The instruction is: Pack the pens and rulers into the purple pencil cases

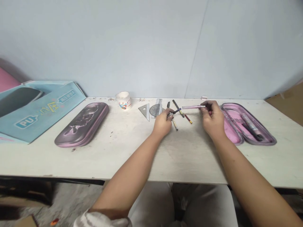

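My left hand (pixel 163 122) is closed in a pinch on a dark pen (pixel 175 111) just above the white table (pixel 132 148). My right hand (pixel 212 118) is closed on a pink pen (pixel 193 107), held level and pointing left. Between and under the hands lie several pens and pencils (pixel 182 115). An open pink pencil case (pixel 248 124) lies just right of my right hand, with a marker or two inside.
A closed purple pencil case (pixel 82 124) lies at the left, beside a light blue box (pixel 35 110). A paper cup (pixel 123 100), a set square (pixel 145 111) and a protractor with ruler (pixel 156 108) sit near the wall.
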{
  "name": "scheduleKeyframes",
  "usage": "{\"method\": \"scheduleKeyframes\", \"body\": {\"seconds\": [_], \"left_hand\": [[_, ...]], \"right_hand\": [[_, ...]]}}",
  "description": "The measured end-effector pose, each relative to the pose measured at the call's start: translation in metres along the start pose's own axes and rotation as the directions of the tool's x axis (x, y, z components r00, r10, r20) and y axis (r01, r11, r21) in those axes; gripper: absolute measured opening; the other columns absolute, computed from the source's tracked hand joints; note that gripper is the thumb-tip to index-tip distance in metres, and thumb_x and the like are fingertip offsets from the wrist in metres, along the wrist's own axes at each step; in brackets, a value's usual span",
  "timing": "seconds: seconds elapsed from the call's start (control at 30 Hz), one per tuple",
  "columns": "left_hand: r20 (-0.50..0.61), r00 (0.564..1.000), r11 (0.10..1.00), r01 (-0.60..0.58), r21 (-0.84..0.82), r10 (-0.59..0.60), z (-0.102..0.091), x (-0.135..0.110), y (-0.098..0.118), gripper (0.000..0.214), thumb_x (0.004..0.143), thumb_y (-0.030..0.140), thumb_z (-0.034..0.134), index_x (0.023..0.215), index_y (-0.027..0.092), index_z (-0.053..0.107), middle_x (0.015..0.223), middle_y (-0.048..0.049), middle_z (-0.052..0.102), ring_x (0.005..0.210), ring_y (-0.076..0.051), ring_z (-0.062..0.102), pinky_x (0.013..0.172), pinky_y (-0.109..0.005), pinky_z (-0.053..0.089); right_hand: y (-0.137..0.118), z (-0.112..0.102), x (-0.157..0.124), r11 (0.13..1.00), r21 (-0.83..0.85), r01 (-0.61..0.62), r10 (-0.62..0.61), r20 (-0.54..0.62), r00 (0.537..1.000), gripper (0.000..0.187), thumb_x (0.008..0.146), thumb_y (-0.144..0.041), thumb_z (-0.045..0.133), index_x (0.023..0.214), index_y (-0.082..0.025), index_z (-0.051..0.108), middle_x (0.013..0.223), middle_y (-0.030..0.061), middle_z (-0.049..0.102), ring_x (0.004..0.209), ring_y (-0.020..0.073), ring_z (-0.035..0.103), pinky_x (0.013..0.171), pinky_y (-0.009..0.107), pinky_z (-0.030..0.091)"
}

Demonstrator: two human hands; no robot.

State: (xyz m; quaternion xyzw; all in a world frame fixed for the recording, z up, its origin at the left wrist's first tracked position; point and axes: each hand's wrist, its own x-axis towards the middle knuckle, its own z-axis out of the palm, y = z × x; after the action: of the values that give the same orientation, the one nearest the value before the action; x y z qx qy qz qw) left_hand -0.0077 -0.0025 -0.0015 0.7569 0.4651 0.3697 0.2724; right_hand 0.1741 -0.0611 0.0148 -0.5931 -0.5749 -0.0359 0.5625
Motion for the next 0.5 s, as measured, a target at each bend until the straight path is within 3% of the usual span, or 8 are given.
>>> {"method": "scheduleKeyframes", "body": {"seconds": [0.2,0.37,0.5], "left_hand": [[0.060,0.996,0.996,-0.066,0.067,0.062,-0.0010,-0.0033,0.0054,0.025,0.080,0.014,0.044,0.100,0.021,0.057,0.087,-0.0041,0.066,0.086,-0.018,0.060,0.080,-0.031,0.043],[0.128,0.983,0.983,-0.147,0.110,0.132,-0.0005,-0.0072,0.0088,0.031,0.079,0.013,0.044,0.108,0.021,0.050,0.089,-0.0040,0.066,0.084,-0.019,0.060,0.077,-0.030,0.044],[0.130,0.976,0.974,-0.193,0.121,0.177,-0.0011,-0.0080,0.0100,0.030,0.080,0.013,0.044,0.109,0.021,0.049,0.094,-0.0052,0.065,0.090,-0.020,0.059,0.078,-0.031,0.044]], "right_hand": [[0.0026,0.0015,-0.0004,0.999,0.005,0.033,-0.034,0.085,0.996,0.014,0.078,-0.020,0.047,0.089,-0.021,0.056,0.080,0.0017,0.060,0.070,0.0155,0.052,0.065,0.027,0.039],[0.0036,0.0034,-0.0021,0.999,0.029,0.022,-0.029,0.247,0.968,0.012,0.081,-0.027,0.047,0.085,-0.021,0.056,0.076,0.0013,0.061,0.068,0.0151,0.053,0.062,0.026,0.038],[0.0011,0.0017,-0.0028,0.994,-0.104,-0.046,0.071,0.256,0.964,0.037,0.086,-0.044,0.040,0.058,-0.021,0.046,0.049,-0.0021,0.044,0.050,0.0127,0.041,0.052,0.026,0.029]]}}
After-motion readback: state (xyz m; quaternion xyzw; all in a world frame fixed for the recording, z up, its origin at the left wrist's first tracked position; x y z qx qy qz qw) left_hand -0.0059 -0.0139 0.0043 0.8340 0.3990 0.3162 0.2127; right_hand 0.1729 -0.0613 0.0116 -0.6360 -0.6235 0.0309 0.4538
